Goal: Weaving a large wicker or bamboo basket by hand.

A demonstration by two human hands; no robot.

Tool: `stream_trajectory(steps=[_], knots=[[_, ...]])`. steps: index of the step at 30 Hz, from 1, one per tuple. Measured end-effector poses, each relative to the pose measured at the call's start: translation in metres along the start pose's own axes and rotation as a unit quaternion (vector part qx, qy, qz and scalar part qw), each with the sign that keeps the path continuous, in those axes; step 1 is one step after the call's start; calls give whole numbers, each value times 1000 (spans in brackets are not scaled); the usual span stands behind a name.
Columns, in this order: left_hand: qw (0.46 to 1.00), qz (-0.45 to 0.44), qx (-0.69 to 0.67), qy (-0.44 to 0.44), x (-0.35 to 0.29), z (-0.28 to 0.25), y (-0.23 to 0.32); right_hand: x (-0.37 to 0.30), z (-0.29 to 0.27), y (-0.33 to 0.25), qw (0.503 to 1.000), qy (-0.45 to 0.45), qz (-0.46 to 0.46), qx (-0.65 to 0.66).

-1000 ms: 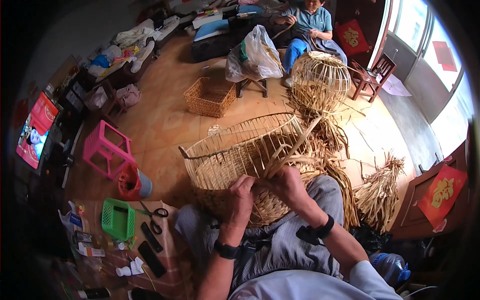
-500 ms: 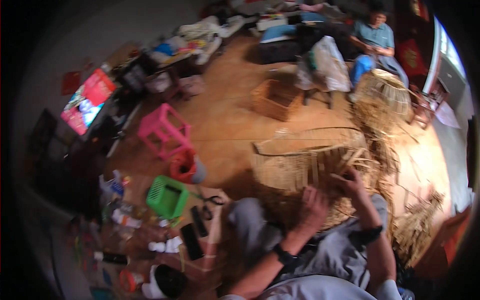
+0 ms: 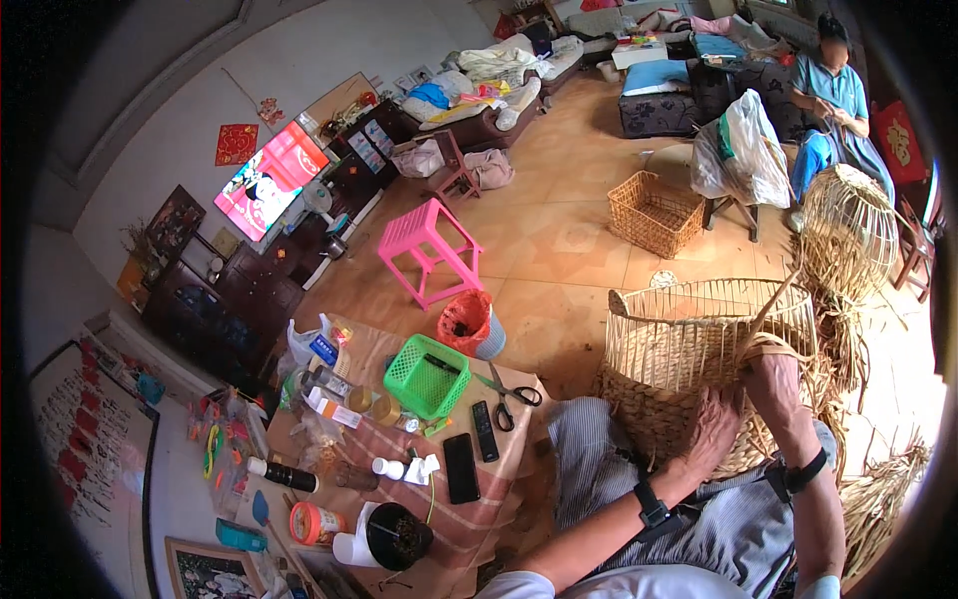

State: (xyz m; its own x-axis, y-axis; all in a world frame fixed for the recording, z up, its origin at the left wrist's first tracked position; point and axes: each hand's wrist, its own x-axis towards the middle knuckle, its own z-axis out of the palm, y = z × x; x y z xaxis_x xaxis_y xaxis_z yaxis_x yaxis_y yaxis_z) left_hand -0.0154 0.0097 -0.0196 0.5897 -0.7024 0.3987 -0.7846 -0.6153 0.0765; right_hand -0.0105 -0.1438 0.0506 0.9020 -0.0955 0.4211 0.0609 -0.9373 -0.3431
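Observation:
A half-woven straw basket stands against my knees. Its lower wall is braided tight, while bare upright stakes show around the upper part. My left hand is on the near side of the woven wall, fingers together and pressed to it. Close beside it, at the basket's right side, my right hand is closed on a flat straw strand, which loops over the hand and sticks up past the rim. The fingertips of both hands are partly hidden.
Loose straw lies right of the basket. At left, a low table carries a green plastic basket, scissors, a phone and bottles. Beyond are a bin, a pink stool, a wicker basket and a seated person.
The whole view has swung left, so the scene sits farther right and is sharper. My hands remain at the basket's right side; the strand now stands up clearly from my right hand.

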Motion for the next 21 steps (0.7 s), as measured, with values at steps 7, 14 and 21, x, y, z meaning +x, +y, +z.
stream_trajectory(steps=[7, 14, 21], knots=[[971, -76, -153, 167, 8, 18, -1, -2, 30, 12, 1000, -13, -6, -27], [977, -82, -174, 92, 13, -12, -2, -17, 7, 1, 994, -7, 55, 95], [977, -95, -174, 80, 15, -4, -3, -44, 8, 6, 971, 0, 86, 225]])
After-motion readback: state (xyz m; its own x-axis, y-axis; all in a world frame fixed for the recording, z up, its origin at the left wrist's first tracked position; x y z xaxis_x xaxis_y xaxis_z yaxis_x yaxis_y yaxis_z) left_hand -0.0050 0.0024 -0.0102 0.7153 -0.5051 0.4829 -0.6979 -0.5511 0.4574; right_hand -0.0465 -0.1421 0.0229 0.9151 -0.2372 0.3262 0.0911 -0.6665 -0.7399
